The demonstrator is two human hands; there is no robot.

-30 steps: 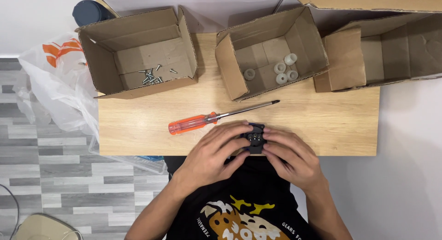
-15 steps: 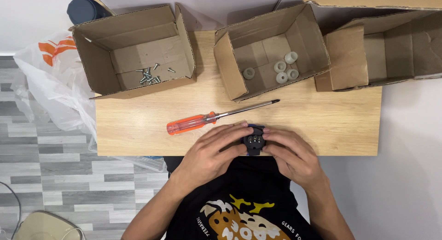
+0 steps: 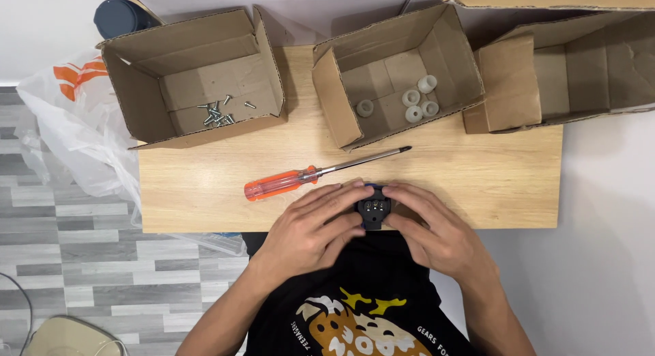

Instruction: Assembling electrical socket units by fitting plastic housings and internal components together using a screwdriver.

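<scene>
Light wooden tabletop (image 3: 491, 185) across the middle of the frame, grey plank floor at lower left. Nearest, at bottom centre: left hand (image 3: 310, 226) and right hand (image 3: 437, 230), fingers curled together, clamped on a small black part (image 3: 374, 209) pinched between the fingertips at the table's near edge. Just beyond, left of centre: orange-handled screwdriver (image 3: 307, 178), flat, tip aimed to the upper right. Farther up: cardboard box of screws (image 3: 198, 76) at upper left, box of white rollers (image 3: 396, 69) at upper centre, third cardboard box (image 3: 566, 76) at upper right. White plastic bag (image 3: 68, 131) at far left.
</scene>
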